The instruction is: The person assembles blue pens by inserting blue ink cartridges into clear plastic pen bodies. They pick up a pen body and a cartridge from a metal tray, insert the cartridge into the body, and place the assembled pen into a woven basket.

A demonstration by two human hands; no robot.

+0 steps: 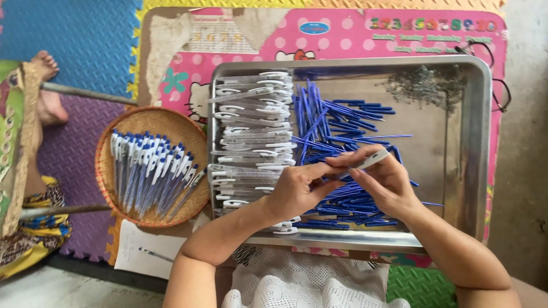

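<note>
Both my hands meet over a metal tray (476,142). My left hand (297,191) pinches one end of a clear pen barrel (368,161) with a white clip, and my right hand (388,182) holds the same barrel from the other side. Under my hands lies a heap of blue ink refills (337,122). A stack of clear pen barrels with white clips (251,131) fills the tray's left part. A small pile of thin metal springs (425,85) sits in the tray's far right corner.
A round woven basket (151,122) left of the tray holds several assembled blue-and-white pens (154,171). The tray rests on a pink cartoon board over foam mats. Another person's bare foot (48,85) and patterned clothing are at far left. A paper sheet (140,248) lies below the basket.
</note>
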